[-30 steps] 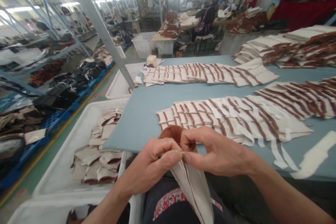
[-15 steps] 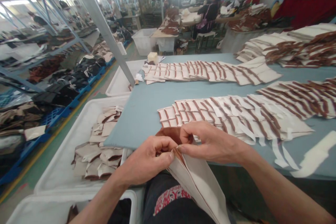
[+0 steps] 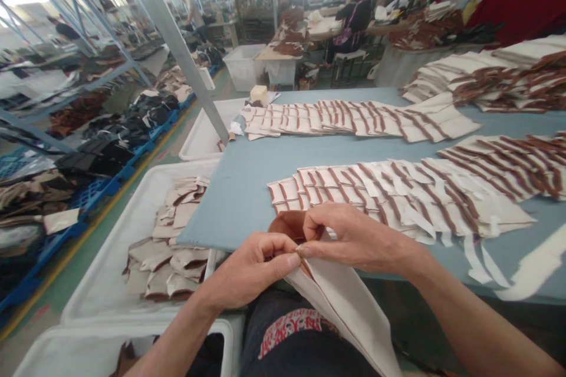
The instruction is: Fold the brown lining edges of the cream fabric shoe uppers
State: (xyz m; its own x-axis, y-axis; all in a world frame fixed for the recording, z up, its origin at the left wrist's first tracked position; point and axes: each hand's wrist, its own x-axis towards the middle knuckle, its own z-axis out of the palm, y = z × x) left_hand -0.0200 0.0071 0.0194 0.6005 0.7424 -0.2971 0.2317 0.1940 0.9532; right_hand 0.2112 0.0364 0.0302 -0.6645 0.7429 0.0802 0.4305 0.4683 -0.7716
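My left hand and my right hand pinch the top edge of a cream fabric piece with brown trim, thumbs and forefingers meeting at its corner. The piece hangs down over my lap, just in front of the blue table's near edge. A brown rounded end of the piece shows above my fingers. Right behind my hands lies a row of overlapping cream and brown pieces.
More rows of the same pieces cover the table farther back and to the right. White trays with loose pieces stand at my left. A slanted steel post rises beside the table. Other people work at tables far behind.
Both hands stay pinched on the piece and have shifted slightly. The hanging cream part has swung a little to the right.
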